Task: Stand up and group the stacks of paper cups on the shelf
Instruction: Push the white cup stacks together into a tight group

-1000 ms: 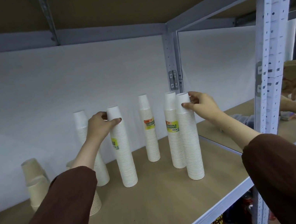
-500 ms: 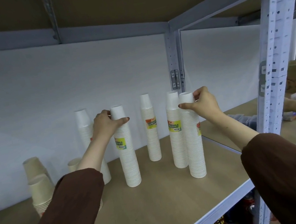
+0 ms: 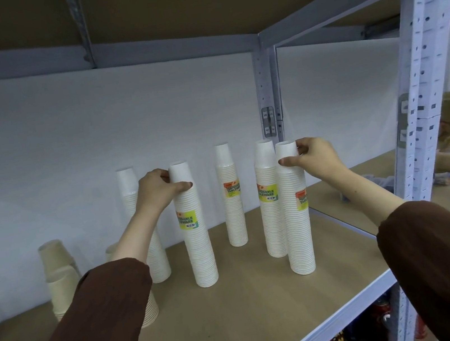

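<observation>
Head view: your left hand (image 3: 159,192) wraps the top of the centre-left cup stack (image 3: 197,233). Your right hand (image 3: 316,157) pinches the top of the right-centre stack (image 3: 296,218). Both stand upright mid-frame on the shelf (image 3: 241,315). Prob. light, tall, tippy, crushable paper, so grip approx. mid-height & slide, don't squeeze.

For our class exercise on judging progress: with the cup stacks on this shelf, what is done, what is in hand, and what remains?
Done: all five white stacks stand upright on the shelf. In hand: the left hand grips the top of the left front stack, the right hand that of the right front stack. Left: closing the gaps; the middle stack stands alone.
</observation>
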`<action>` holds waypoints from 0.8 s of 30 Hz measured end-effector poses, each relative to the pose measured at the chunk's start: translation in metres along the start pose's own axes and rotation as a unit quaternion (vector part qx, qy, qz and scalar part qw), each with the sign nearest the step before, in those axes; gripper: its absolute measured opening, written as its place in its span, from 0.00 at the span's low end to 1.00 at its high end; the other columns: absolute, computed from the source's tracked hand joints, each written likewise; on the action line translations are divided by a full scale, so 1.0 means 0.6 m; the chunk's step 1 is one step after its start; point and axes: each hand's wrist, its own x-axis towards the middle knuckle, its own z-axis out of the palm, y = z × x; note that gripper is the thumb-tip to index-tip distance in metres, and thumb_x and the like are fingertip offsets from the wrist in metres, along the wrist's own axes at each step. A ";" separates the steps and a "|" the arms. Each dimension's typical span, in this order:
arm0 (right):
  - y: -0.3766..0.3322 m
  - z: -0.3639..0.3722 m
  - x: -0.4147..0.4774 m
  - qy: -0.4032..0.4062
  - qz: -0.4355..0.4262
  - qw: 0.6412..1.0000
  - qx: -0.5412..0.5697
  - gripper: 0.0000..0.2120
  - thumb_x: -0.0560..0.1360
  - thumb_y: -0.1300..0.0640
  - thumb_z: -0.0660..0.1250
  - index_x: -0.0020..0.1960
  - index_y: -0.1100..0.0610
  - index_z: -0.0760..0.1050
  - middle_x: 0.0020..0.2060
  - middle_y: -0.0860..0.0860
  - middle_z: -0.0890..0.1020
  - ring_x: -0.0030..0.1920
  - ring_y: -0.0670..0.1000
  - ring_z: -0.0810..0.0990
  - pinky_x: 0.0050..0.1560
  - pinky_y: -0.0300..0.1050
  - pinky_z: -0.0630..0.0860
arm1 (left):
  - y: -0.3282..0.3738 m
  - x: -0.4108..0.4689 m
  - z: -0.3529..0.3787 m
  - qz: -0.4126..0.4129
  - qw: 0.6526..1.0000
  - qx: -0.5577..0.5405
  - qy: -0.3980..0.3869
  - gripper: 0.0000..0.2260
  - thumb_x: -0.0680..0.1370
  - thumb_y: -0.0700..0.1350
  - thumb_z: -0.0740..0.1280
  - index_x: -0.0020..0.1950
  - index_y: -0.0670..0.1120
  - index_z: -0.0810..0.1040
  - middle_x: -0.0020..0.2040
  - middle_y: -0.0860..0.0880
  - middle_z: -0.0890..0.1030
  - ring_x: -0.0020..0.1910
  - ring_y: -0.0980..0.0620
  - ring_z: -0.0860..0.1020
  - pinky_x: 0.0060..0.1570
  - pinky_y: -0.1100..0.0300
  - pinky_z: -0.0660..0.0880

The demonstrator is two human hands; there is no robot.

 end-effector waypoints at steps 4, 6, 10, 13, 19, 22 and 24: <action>-0.001 0.009 -0.003 0.041 0.004 0.999 -0.030 0.26 0.67 0.55 0.73 0.60 0.65 0.71 0.57 0.61 0.78 0.56 0.59 0.77 0.48 0.45 0.71 | 0.002 -0.004 0.003 -0.001 1.000 0.006 0.013 0.23 0.68 0.45 0.74 0.58 0.36 0.75 0.58 0.39 0.79 0.58 0.41 0.76 0.50 0.56 0.70; -0.001 0.013 -0.004 0.056 0.006 0.998 -0.033 0.27 0.66 0.53 0.74 0.59 0.66 0.70 0.56 0.61 0.77 0.55 0.59 0.76 0.46 0.45 0.70 | 0.001 -0.005 0.005 -0.002 1.000 0.010 0.016 0.23 0.68 0.46 0.75 0.57 0.36 0.74 0.58 0.40 0.79 0.57 0.42 0.76 0.53 0.54 0.72; 0.000 0.015 -0.006 0.065 0.018 0.997 -0.027 0.29 0.65 0.53 0.75 0.59 0.66 0.69 0.56 0.61 0.77 0.55 0.59 0.76 0.45 0.45 0.70 | 0.000 -0.009 0.006 -0.002 1.000 0.002 0.016 0.24 0.68 0.46 0.74 0.58 0.37 0.73 0.59 0.40 0.78 0.58 0.42 0.76 0.53 0.55 0.71; -0.002 0.011 -0.006 0.052 0.036 0.998 -0.025 0.30 0.66 0.52 0.74 0.60 0.66 0.69 0.58 0.61 0.76 0.57 0.59 0.75 0.48 0.47 0.72 | 0.001 -0.011 0.006 -0.001 1.000 -0.003 0.009 0.25 0.68 0.45 0.74 0.60 0.37 0.72 0.60 0.40 0.77 0.59 0.43 0.75 0.50 0.58 0.68; -0.005 -0.003 -0.005 -0.029 0.074 0.996 -0.039 0.26 0.68 0.56 0.72 0.62 0.66 0.70 0.60 0.60 0.77 0.59 0.59 0.76 0.51 0.47 0.72 | -0.003 -0.009 0.006 -0.004 1.000 0.004 -0.009 0.27 0.68 0.44 0.74 0.64 0.38 0.70 0.63 0.42 0.75 0.61 0.44 0.74 0.51 0.60 0.67; -0.002 -0.005 -0.009 -0.036 0.061 0.997 -0.038 0.20 0.69 0.59 0.71 0.57 0.67 0.74 0.57 0.61 0.79 0.56 0.59 0.77 0.47 0.46 0.71 | -0.005 -0.008 0.007 -0.004 1.000 0.008 -0.011 0.26 0.68 0.43 0.74 0.64 0.38 0.71 0.63 0.42 0.76 0.61 0.44 0.74 0.51 0.60 0.67; 0.000 -0.004 -0.012 -0.028 0.055 0.998 -0.031 0.20 0.69 0.58 0.71 0.58 0.67 0.73 0.57 0.61 0.79 0.57 0.59 0.77 0.48 0.46 0.71 | -0.005 -0.009 0.008 -0.003 1.000 0.005 -0.005 0.26 0.68 0.43 0.74 0.63 0.37 0.71 0.63 0.41 0.76 0.61 0.44 0.74 0.52 0.59 0.68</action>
